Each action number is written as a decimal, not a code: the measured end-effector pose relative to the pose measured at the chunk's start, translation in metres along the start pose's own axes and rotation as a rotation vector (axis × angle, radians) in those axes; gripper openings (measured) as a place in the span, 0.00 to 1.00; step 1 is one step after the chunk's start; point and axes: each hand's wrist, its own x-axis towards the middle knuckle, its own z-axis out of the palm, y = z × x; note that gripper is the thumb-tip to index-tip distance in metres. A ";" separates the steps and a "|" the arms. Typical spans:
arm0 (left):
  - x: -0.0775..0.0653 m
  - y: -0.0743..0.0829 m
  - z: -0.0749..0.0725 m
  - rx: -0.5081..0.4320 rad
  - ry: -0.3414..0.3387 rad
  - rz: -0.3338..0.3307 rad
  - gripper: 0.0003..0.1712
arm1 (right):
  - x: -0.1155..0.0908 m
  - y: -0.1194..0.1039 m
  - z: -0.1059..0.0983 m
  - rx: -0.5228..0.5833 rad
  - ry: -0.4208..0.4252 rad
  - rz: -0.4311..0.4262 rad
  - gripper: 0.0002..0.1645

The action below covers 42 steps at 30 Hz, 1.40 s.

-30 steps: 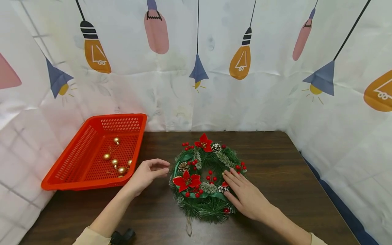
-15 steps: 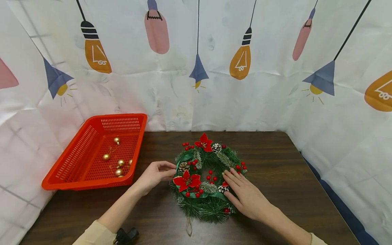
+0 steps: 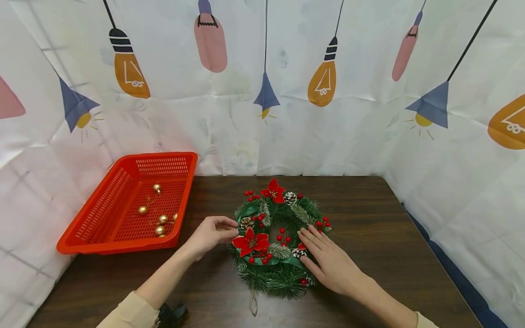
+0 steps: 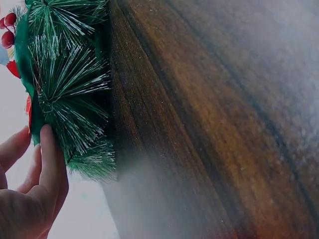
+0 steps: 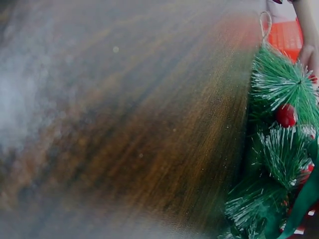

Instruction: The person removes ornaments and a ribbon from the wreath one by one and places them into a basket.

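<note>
A green Christmas wreath [image 3: 283, 280] lies on the dark wooden table, trimmed with red poinsettias [image 3: 272, 191], berries, frosted sprigs and pinecones [image 3: 290, 197]. Green ribbon [image 4: 22, 55] winds along it. At the wreath's left side, my left hand [image 3: 211, 236] pinches the ribbon edge between thumb and fingertips, as the left wrist view shows. My right hand [image 3: 328, 264] rests on the lower right of the wreath with straight fingers, partly covering a red flower and a snowy pinecone. That hand is out of frame in the right wrist view.
An orange-red plastic basket [image 3: 123, 200] stands at the table's left, with several gold ball ornaments [image 3: 160, 231] inside. A twine loop [image 3: 253, 304] sticks out from the wreath's near edge. Behind the table [image 3: 389, 255] hangs a white curtain [image 3: 229, 136] printed with lamps.
My left hand has moved right from beside the wreath to its ribbon, fingers closing on it. Some gold balls have shifted in the basket. My right hand has stayed put.
</note>
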 end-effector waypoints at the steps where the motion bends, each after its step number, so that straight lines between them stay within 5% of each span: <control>1: 0.000 0.000 0.000 0.001 -0.001 0.001 0.18 | 0.000 0.000 0.000 -0.002 0.005 -0.002 0.37; 42: -0.011 0.010 -0.015 -0.027 0.137 0.058 0.11 | 0.000 0.000 -0.002 0.014 -0.012 0.007 0.37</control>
